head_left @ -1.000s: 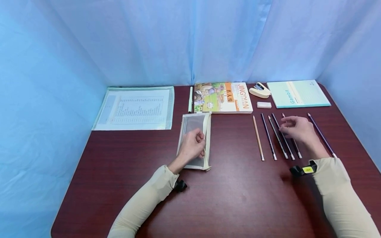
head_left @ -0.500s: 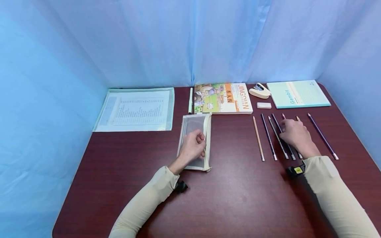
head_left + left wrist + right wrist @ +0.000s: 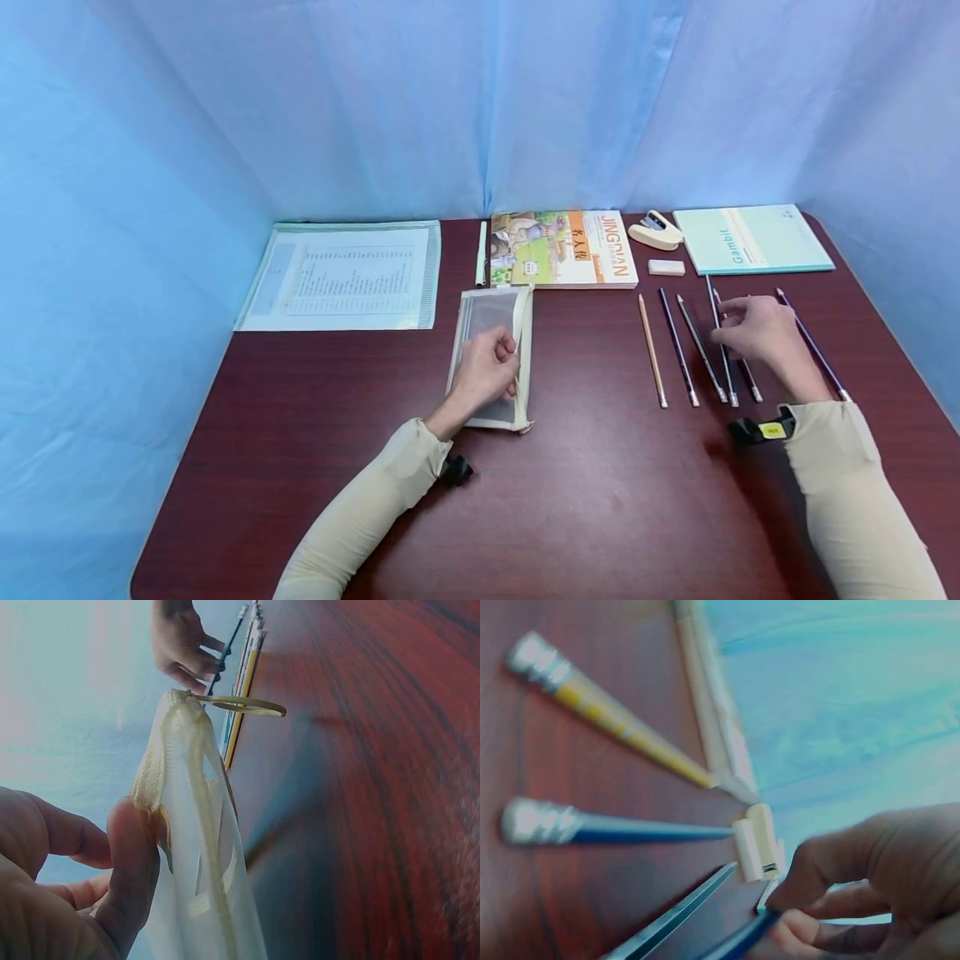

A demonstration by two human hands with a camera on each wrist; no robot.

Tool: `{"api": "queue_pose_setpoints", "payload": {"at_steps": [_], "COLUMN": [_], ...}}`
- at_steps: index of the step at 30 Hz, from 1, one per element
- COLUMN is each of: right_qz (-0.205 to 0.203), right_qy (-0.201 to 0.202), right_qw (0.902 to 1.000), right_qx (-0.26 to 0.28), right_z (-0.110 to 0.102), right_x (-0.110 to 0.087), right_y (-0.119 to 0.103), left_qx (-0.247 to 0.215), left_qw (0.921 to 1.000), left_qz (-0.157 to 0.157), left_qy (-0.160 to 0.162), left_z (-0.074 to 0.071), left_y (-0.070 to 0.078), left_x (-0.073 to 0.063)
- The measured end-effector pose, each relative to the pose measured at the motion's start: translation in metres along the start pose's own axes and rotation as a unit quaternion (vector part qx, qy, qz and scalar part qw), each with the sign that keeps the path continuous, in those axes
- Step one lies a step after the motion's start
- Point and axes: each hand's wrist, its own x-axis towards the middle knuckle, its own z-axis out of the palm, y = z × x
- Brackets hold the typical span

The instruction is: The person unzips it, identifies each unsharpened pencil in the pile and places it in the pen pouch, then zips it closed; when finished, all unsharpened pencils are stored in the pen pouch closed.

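In the head view my left hand (image 3: 486, 367) pinches the zip edge of a cream-edged, see-through zip pouch (image 3: 487, 310). The left wrist view has thumb and fingers on the edge of the pouch (image 3: 187, 772), from which a pull loop (image 3: 255, 706) sticks out. My right hand (image 3: 761, 333) pinches a dark pencil (image 3: 724, 358); in the left wrist view this pencil (image 3: 231, 637) hangs tilted in the fingers. Left of that hand lie a yellow pencil (image 3: 652, 354) and dark pencils (image 3: 678, 346), eraser ends toward me. A purple pencil (image 3: 813, 346) lies partly behind the hand.
At the back of the table stand a pale pen (image 3: 481, 254), a book (image 3: 562, 250), a cream stapler (image 3: 655, 232), a white eraser (image 3: 666, 267) and a green notebook (image 3: 753, 240). A document sleeve (image 3: 337, 279) lies at the left. Blue curtains (image 3: 480, 108) close off the sides.
My right hand reached down among the pencils, took hold of a dark one and raised it slightly, shifting it out of line. My left hand and the pouch stayed in place.
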Motion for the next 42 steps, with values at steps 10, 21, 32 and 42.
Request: {"api": "queue_pose_setpoints", "payload": {"at_steps": [10,21,32,42], "right_qz": [0.019,-0.009,0.009,0.022], "right_qy": [-0.119,-0.21,-0.25,-0.287], "right_qw": [0.8723,0.7745,0.7764,0.7943], "right_qx": [0.474,0.597,0.578,0.535], "right_z": [0.022,0.066,0.107,0.134], "right_x": [-0.001,0.002,0.005,0.009], "right_y": [-0.005,-0.044,-0.097,-0.132], "left_qx": [0.006,0.007,0.0,0.007], "left_qw": [1.0,1.0,0.9999,0.9999], "left_qz": [-0.001,0.0,0.01,0.009], "left_qy": [0.005,0.001,0.005,0.005], "left_z": [-0.001,-0.001,-0.001,-0.001], "left_y": [0.0,0.001,0.001,0.001], "left_x": [-0.001,0.0,0.0,0.0]}}
